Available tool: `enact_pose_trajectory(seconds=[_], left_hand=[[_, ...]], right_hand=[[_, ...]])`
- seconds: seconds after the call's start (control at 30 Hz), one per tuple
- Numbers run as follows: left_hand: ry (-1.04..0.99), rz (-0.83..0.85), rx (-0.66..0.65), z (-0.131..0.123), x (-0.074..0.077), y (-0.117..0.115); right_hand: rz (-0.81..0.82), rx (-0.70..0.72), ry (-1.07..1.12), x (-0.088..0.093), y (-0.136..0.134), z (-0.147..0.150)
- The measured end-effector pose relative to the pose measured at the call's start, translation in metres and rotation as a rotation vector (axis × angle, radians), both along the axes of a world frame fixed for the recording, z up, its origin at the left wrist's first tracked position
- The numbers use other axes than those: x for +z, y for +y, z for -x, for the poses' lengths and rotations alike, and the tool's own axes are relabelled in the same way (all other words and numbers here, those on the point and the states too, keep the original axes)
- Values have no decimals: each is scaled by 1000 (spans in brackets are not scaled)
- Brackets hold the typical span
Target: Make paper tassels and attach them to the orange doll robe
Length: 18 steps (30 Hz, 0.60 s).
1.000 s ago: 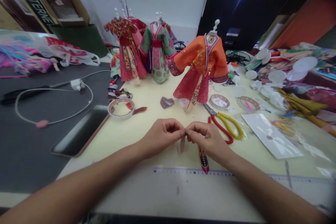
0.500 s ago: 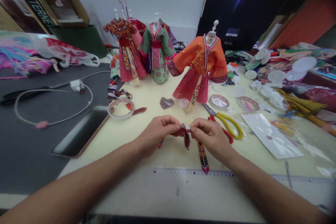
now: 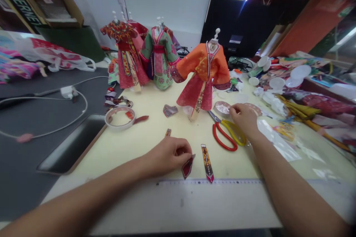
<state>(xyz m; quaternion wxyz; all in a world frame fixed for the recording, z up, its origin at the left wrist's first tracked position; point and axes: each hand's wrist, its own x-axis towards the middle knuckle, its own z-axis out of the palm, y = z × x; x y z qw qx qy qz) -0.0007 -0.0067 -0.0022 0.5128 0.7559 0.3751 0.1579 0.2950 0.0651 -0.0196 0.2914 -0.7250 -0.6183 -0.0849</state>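
My left hand (image 3: 174,154) pinches a dark red pointed fabric strip (image 3: 188,167) with a light edging, just above the table near the ruler. To its right a black and orange patterned strip (image 3: 207,163) lies flat, its pointed end at the ruler (image 3: 228,182). Part of another patterned strip (image 3: 168,132) shows behind my left hand. My right hand (image 3: 244,117) is at the rim of a tape roll (image 3: 221,114) whose hollow holds white scraps (image 3: 223,108). Its fingers are pinched together, and anything between them is hidden. Scissors (image 3: 226,133) with red and yellow handles lie beside that hand.
A doll-sized orange robe (image 3: 204,63) stands behind, with a green robe (image 3: 161,55) and a red one (image 3: 126,55) farther left. Another tape roll (image 3: 120,126) and a phone (image 3: 75,144) lie at left. Fabrics and plastic lids (image 3: 300,71) crowd the right side.
My right hand has left the strip and moved right and away to the tape roll with the scraps. My left hand has lowered toward the table with the dark red strip.
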Motion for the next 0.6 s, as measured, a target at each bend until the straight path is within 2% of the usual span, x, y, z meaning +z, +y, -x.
enact_pose_trajectory(seconds=[0.1,0.2,0.33,0.6], left_hand=[[153,-383,-12,0,-6,0],[243,-597,-5,1,-13,2],[329,-712,9,2,-19,4],[380,-788,15,3,-19,5]], right_hand=[[8,11,-59,-10,8,-10],[15,50,-111,-15,11,-13],[15,83,-148,-16,11,-14],[-13,83,-192,-16,8,-11]])
